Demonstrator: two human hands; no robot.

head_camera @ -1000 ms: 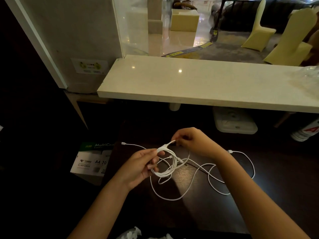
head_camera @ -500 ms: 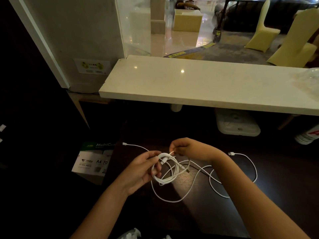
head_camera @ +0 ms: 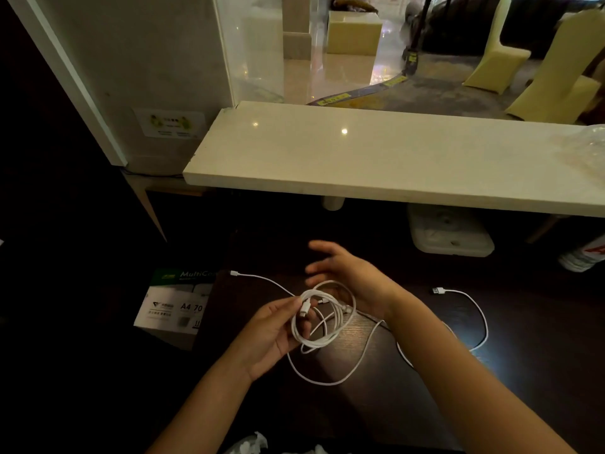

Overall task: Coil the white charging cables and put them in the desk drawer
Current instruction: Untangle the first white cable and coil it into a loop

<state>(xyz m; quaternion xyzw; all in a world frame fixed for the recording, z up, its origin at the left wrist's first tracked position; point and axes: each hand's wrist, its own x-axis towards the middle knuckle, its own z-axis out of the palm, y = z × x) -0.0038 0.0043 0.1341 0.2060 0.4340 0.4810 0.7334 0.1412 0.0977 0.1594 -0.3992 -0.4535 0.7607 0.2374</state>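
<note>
Left hand [head_camera: 271, 335] pinches coiled white cable [head_camera: 322, 317] above dark table [head_camera: 376, 404]. Right hand [head_camera: 350, 276] just behind coil, fingers spread, holding nothing. Loose cable tails [head_camera: 471, 309] trail across table.

Reception desk: marble counter [head_camera: 376, 158], glass partition [head_camera: 258, 50] (covered chairs [head_camera: 497, 57] beyond).

Loose cable [head_camera: 471, 309] crosses dark desk [head_camera: 523, 371] right; stone ledge [head_camera: 393, 165] overhangs, apparently
</note>
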